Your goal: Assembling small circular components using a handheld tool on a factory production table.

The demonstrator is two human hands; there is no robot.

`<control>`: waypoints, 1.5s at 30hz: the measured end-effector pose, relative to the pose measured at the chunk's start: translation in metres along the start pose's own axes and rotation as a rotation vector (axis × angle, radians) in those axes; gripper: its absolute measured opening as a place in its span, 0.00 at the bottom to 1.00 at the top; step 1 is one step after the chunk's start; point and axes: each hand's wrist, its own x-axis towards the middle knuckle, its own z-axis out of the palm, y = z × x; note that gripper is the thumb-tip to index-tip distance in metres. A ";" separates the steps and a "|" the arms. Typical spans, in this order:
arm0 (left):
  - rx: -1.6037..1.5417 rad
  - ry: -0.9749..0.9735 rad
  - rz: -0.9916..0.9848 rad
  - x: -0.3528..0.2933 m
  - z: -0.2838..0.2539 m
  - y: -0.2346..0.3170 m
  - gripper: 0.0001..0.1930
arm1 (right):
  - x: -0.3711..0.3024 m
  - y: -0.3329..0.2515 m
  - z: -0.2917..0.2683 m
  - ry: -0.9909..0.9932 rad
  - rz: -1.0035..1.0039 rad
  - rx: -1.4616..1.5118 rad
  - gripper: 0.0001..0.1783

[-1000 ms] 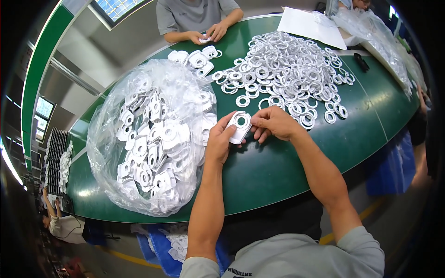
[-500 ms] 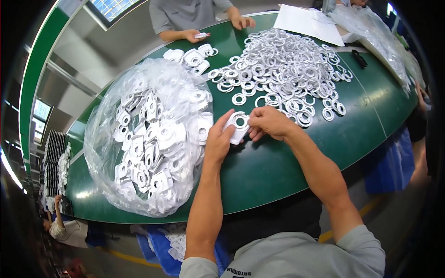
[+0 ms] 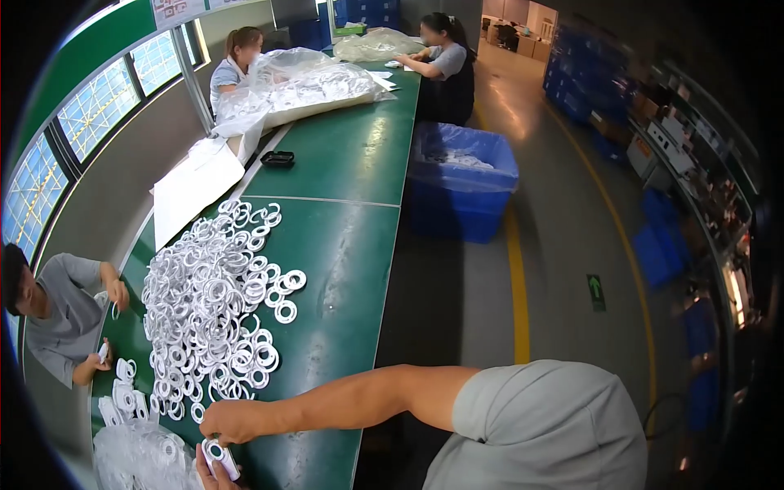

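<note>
Low in the view, my left hand (image 3: 206, 480) grips a white plastic plate with a round hole (image 3: 222, 462), its fingers along the plate's side; the rest of the hand is cut off by the lower edge. My right hand (image 3: 233, 421) is closed just above the plate, its fingertips curled down toward the hole. Whatever those fingers pinch, if anything, is hidden. Beyond them lies a big heap of white plastic rings (image 3: 204, 298) on the green table (image 3: 343, 269). Beside my left hand, a clear plastic bag (image 3: 135, 459) holds more white plates.
Across the table at left, a co-worker (image 3: 65, 314) handles white parts. Two other people sit at the far end near a large plastic bag (image 3: 302, 82). A black tray (image 3: 278, 158) and white sheets (image 3: 196, 184) lie on the table. A blue bin (image 3: 461, 184) stands right of it.
My view has swung to the right, showing the aisle and the table's far end. My left hand still holds the white plate, and my right hand stays close to it.
</note>
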 end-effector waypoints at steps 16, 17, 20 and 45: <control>-0.308 0.001 -0.158 0.021 -0.026 -0.046 0.22 | 0.007 -0.028 -0.023 -0.191 0.067 -0.076 0.13; -0.332 0.015 -0.191 0.019 -0.028 -0.044 0.21 | 0.007 -0.028 -0.021 -0.198 0.050 -0.056 0.13; -0.359 0.013 -0.238 0.013 -0.029 -0.044 0.19 | 0.005 -0.036 -0.017 -0.223 0.078 -0.016 0.12; -0.108 -0.077 -0.013 0.013 -0.021 -0.038 0.28 | 0.002 -0.027 -0.018 -0.235 0.738 0.703 0.12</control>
